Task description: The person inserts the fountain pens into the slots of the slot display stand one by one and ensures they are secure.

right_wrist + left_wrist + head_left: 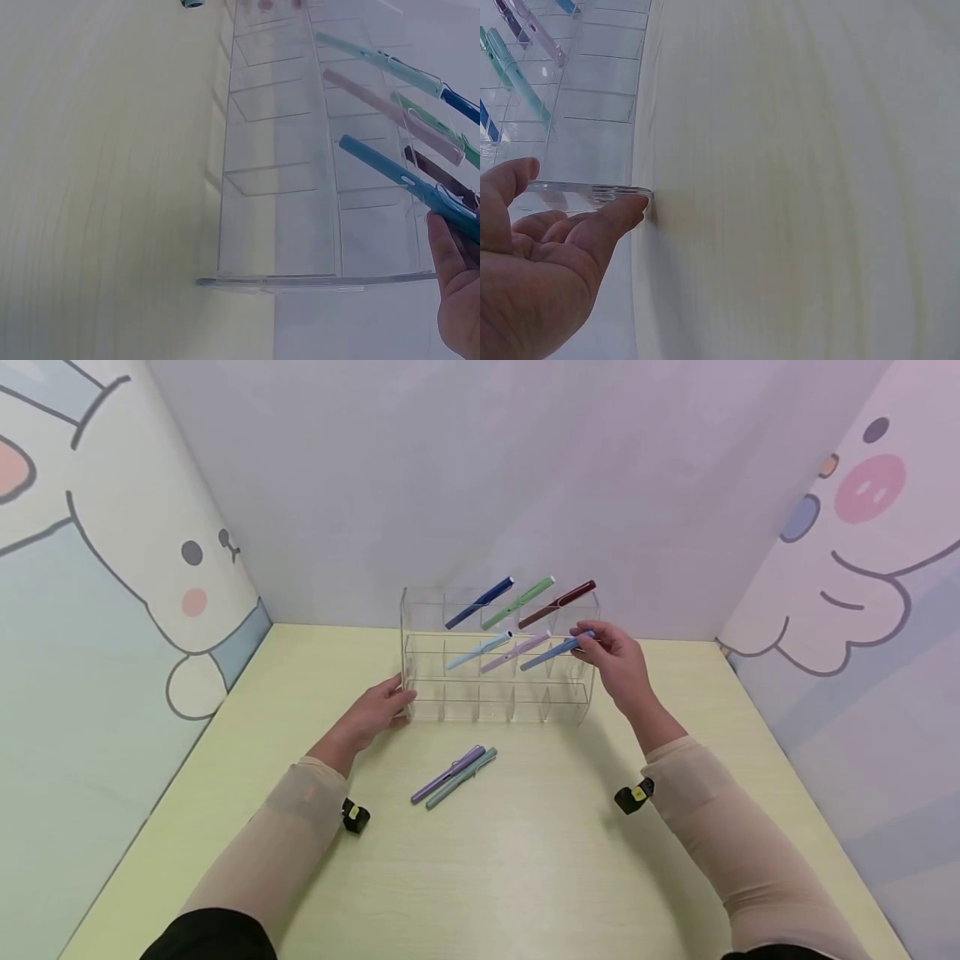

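A clear acrylic pen rack (495, 702) with stepped tiers stands on the table. My left hand (375, 710) holds its left side panel, thumb and fingers on either face in the left wrist view. My right hand (618, 664) pinches the upper end of a blue pen (551, 652), whose lower end leans in the middle tier at the right. Beside it in that tier lean a lilac pen (517, 652) and a light blue pen (478, 651). The top tier carries a dark blue pen (480, 602), a green pen (517, 602) and a dark red pen (557, 604).
A purple pen (447, 774) and a grey-green pen (461, 778) lie side by side on the pale wooden table (525, 868), in front of the rack. A plain wall (510, 468) rises behind, and cartoon-printed panels (112, 652) flank the table.
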A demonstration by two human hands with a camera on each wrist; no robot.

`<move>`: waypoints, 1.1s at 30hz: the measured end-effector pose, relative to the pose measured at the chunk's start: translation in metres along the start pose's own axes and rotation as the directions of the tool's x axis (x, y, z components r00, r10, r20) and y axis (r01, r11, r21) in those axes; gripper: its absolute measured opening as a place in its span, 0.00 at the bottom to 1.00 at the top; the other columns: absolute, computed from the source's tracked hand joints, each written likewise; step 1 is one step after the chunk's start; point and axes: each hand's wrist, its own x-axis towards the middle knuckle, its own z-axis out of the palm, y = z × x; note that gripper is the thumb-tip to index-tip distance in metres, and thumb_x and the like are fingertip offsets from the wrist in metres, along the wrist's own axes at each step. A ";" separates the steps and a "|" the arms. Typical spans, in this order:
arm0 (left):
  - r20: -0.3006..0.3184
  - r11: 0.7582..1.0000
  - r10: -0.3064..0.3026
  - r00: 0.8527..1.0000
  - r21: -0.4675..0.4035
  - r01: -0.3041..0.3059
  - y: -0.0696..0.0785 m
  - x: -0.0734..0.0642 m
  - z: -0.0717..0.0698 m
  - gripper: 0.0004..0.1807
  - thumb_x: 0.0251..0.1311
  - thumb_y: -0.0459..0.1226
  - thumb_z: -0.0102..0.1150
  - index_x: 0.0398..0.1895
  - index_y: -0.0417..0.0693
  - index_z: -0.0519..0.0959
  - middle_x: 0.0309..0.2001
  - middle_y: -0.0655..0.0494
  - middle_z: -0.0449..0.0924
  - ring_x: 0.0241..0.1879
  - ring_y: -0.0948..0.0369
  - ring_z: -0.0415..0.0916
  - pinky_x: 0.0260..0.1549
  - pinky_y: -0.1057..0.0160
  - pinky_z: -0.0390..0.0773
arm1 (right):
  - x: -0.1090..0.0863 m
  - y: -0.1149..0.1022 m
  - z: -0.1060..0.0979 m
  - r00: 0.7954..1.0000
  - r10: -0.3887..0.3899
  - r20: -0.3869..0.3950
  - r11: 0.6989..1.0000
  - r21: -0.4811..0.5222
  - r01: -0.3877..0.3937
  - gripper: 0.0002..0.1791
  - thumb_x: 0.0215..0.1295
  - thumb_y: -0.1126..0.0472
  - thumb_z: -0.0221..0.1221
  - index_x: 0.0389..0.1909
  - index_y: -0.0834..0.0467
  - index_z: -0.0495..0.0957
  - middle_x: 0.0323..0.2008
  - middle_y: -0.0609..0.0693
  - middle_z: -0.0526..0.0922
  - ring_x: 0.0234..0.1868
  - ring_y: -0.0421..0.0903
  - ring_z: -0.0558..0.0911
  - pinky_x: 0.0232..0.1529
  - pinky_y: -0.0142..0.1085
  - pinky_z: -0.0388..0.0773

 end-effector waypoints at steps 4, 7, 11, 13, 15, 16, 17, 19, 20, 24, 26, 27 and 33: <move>-0.002 1.000 0.001 1.000 0.003 -0.001 0.000 0.000 0.001 0.36 0.75 0.46 0.46 0.80 0.55 0.45 0.74 0.45 0.56 0.72 0.49 0.59 0.65 0.49 0.70 | 0.000 0.001 0.000 1.000 -0.007 -0.008 1.000 -0.023 0.007 0.21 0.70 0.63 0.58 0.58 0.73 0.73 0.52 0.62 0.81 0.47 0.41 0.85 0.51 0.34 0.82; -0.006 1.000 0.000 1.000 0.004 0.000 0.001 -0.001 0.001 0.35 0.75 0.45 0.46 0.80 0.54 0.45 0.74 0.45 0.57 0.71 0.49 0.61 0.65 0.49 0.70 | 0.001 0.001 0.001 1.000 -0.003 -0.009 0.999 -0.042 0.002 0.21 0.70 0.63 0.59 0.58 0.71 0.74 0.54 0.66 0.79 0.47 0.41 0.85 0.50 0.33 0.82; -0.004 1.000 0.007 1.000 0.000 -0.007 0.002 -0.001 0.001 0.35 0.76 0.45 0.45 0.80 0.54 0.46 0.74 0.45 0.57 0.71 0.49 0.61 0.65 0.48 0.70 | 0.000 0.000 0.002 1.000 0.008 -0.008 0.998 -0.068 -0.008 0.21 0.70 0.62 0.58 0.58 0.71 0.74 0.55 0.69 0.78 0.47 0.40 0.84 0.50 0.32 0.82; -0.002 1.000 0.009 1.000 -0.001 -0.009 0.002 -0.001 0.001 0.35 0.76 0.45 0.45 0.80 0.54 0.46 0.74 0.45 0.57 0.71 0.49 0.60 0.65 0.48 0.70 | 0.000 -0.001 0.002 1.000 0.011 -0.008 0.997 -0.079 -0.012 0.21 0.70 0.62 0.58 0.58 0.71 0.74 0.55 0.69 0.78 0.47 0.40 0.84 0.51 0.32 0.82; -0.001 1.000 0.009 1.000 0.000 -0.009 0.001 -0.001 0.001 0.35 0.76 0.45 0.45 0.80 0.54 0.46 0.74 0.45 0.57 0.71 0.49 0.60 0.65 0.48 0.69 | -0.001 -0.002 0.003 1.000 0.013 -0.007 0.996 -0.083 -0.013 0.22 0.70 0.62 0.58 0.59 0.71 0.74 0.55 0.69 0.78 0.47 0.40 0.84 0.50 0.31 0.82; 0.001 1.000 0.009 1.000 0.002 -0.009 0.002 -0.001 0.001 0.35 0.76 0.45 0.45 0.80 0.54 0.45 0.74 0.45 0.56 0.71 0.49 0.60 0.66 0.48 0.69 | -0.001 -0.002 0.003 1.000 0.012 -0.006 0.996 -0.087 -0.013 0.22 0.70 0.61 0.58 0.59 0.72 0.74 0.55 0.69 0.78 0.47 0.40 0.84 0.50 0.31 0.82; 0.000 1.000 0.008 1.000 0.002 -0.008 0.002 -0.001 0.001 0.35 0.76 0.45 0.45 0.80 0.54 0.45 0.74 0.45 0.57 0.71 0.49 0.60 0.66 0.48 0.69 | -0.001 -0.002 0.003 1.000 0.013 -0.005 0.996 -0.090 -0.014 0.22 0.70 0.61 0.59 0.58 0.71 0.74 0.55 0.69 0.78 0.47 0.40 0.84 0.50 0.30 0.82; 0.001 1.000 0.003 1.000 0.002 -0.003 0.002 -0.002 0.001 0.35 0.76 0.45 0.45 0.80 0.55 0.45 0.74 0.45 0.57 0.71 0.49 0.60 0.66 0.49 0.69 | -0.002 -0.002 0.003 1.000 0.018 -0.005 0.995 -0.100 -0.018 0.22 0.70 0.61 0.59 0.58 0.71 0.75 0.55 0.69 0.78 0.47 0.40 0.84 0.50 0.30 0.82; 0.001 1.000 0.001 1.000 0.001 -0.001 0.002 -0.002 0.001 0.35 0.76 0.45 0.45 0.80 0.55 0.45 0.74 0.45 0.57 0.71 0.49 0.60 0.66 0.49 0.70 | -0.002 -0.002 0.003 1.000 0.021 -0.004 0.994 -0.105 -0.021 0.22 0.69 0.61 0.59 0.58 0.71 0.75 0.55 0.69 0.78 0.47 0.39 0.84 0.50 0.29 0.82; 0.002 1.000 -0.003 1.000 -0.004 0.003 0.002 -0.002 0.002 0.35 0.76 0.45 0.45 0.80 0.55 0.45 0.74 0.45 0.57 0.71 0.49 0.61 0.65 0.49 0.70 | -0.003 -0.003 0.003 0.999 0.035 -0.003 0.991 -0.128 -0.035 0.20 0.69 0.61 0.59 0.58 0.68 0.76 0.54 0.68 0.79 0.47 0.39 0.84 0.50 0.29 0.81; 0.003 1.000 -0.001 1.000 -0.002 0.001 0.002 -0.002 0.002 0.35 0.76 0.45 0.45 0.80 0.55 0.45 0.74 0.44 0.57 0.71 0.49 0.61 0.65 0.48 0.70 | -0.004 -0.003 0.003 0.999 0.037 -0.004 0.990 -0.136 -0.037 0.20 0.69 0.61 0.59 0.58 0.68 0.77 0.54 0.67 0.79 0.47 0.38 0.84 0.50 0.28 0.81; 0.003 1.000 0.001 1.000 -0.001 -0.001 0.002 -0.002 0.002 0.35 0.76 0.45 0.45 0.80 0.55 0.45 0.74 0.44 0.57 0.71 0.49 0.62 0.65 0.48 0.70 | -0.004 -0.003 0.003 0.999 0.037 -0.004 0.990 -0.139 -0.038 0.20 0.69 0.60 0.60 0.57 0.67 0.77 0.54 0.67 0.79 0.47 0.38 0.84 0.50 0.28 0.81; 0.011 1.000 0.010 1.000 0.001 -0.010 0.002 -0.002 0.001 0.35 0.76 0.45 0.45 0.80 0.55 0.45 0.75 0.44 0.56 0.71 0.48 0.60 0.65 0.48 0.69 | -0.004 -0.002 0.002 0.999 0.043 -0.004 0.985 -0.169 -0.043 0.20 0.69 0.59 0.60 0.57 0.67 0.77 0.53 0.63 0.81 0.47 0.37 0.84 0.51 0.28 0.81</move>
